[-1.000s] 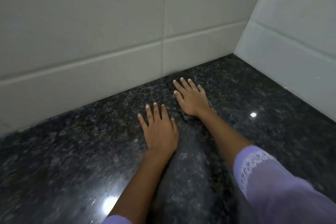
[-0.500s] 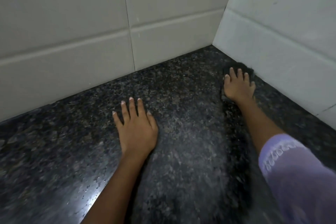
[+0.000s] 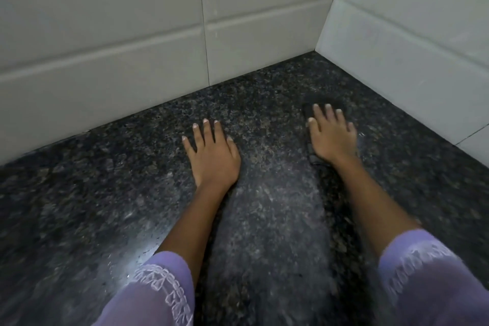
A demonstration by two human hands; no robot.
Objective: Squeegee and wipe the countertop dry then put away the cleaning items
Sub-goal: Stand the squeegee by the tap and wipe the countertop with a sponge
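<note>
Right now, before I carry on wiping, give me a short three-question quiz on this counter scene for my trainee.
1. True or false: the left hand lies flat with straight fingers on the dark speckled granite countertop, holding nothing.
2. Multiple choice: the dark cleaning cloth sits (a) under the right hand, (b) under the left hand, (c) draped on the pale tiled wall.
3. Fill in: both forearms come out of ______-coloured sleeves.

Key: 1 true; 2 a; 3 lilac.
</note>
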